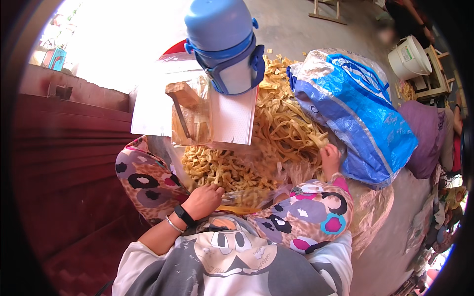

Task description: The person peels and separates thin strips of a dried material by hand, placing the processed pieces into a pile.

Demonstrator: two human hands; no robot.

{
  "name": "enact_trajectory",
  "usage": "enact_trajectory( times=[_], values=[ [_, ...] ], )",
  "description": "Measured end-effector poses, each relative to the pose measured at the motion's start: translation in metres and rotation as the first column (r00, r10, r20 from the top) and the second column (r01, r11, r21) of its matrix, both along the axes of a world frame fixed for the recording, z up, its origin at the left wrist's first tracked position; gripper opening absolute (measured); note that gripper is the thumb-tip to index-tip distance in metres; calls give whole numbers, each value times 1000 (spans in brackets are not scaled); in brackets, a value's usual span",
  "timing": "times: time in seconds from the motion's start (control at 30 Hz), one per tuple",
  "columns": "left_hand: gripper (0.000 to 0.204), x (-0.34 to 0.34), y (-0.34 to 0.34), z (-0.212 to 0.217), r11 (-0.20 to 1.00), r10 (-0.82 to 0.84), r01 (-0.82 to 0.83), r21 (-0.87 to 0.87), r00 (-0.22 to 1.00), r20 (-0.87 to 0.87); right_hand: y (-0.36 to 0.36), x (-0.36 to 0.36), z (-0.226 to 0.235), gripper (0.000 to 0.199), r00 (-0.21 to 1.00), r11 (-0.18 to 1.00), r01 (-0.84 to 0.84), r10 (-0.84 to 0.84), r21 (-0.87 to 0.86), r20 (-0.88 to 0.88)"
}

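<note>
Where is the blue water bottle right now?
In the head view, the blue water bottle stands top centre on the white board, left of the blue woven bag.

Tan strips, blue all round

At twelve o'clock a pale blue flask [224, 44]; at two, a blue-and-silver bag [360, 118]; centre, yellowish-tan strips [276, 133]; trousers [316, 212] patterned, perhaps grey with pink.

- Strong daylight pours in from the upper left, where the ground washes out to pure white glare.
- The crinkled blue-and-silver woven plastic bag [353, 106] throws bright highlights off its folds.
- The dark red wall [64, 163] at left sits in deep shadow.
- Fisheye distortion bends edges toward a black circular rim.
- The big pale-blue plastic flask [224, 44] looms close, perhaps slightly soft; far right corners blur.
</note>
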State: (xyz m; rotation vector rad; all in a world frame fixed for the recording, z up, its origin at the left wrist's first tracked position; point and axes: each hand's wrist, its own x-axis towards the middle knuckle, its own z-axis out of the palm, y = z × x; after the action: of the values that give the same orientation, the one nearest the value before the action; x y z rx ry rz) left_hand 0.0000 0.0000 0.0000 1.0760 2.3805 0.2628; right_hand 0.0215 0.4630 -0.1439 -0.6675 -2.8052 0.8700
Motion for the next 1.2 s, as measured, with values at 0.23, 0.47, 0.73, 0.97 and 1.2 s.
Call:
enact_trajectory(
  times=[0.23, 0.47, 0.73, 0.97, 1.2],
  values=[
    [13, 5, -12, 18, 997, 40, -39, 65, 999, -21, -6, -36, 179, 22, 997, 561, -77, 29, -824, -74],
    [12, -4, -18, 51, 981, 72, -57, 187, 995, -76, -48, -41, 332, 23, 907, 535, -420, 275, -733, -319],
    [32, -27, 0, 167, 667, 257, -74, 742, 957, -135, -173, -31, 450, 30, 658, 282, -734, 521, -618, -544],
    [37, -17, 11, 226, 490, -103, -200, 848, 953, 284, -239, -20, 475, 25, 483, 55, -828, 577, -559, -659],
    [22, -19, -29, 191, 522, 70, -358, 774, 923, 379, -230, -11, 498, 21, 553, 127, -821, 416, -556, -721]
  ],
)
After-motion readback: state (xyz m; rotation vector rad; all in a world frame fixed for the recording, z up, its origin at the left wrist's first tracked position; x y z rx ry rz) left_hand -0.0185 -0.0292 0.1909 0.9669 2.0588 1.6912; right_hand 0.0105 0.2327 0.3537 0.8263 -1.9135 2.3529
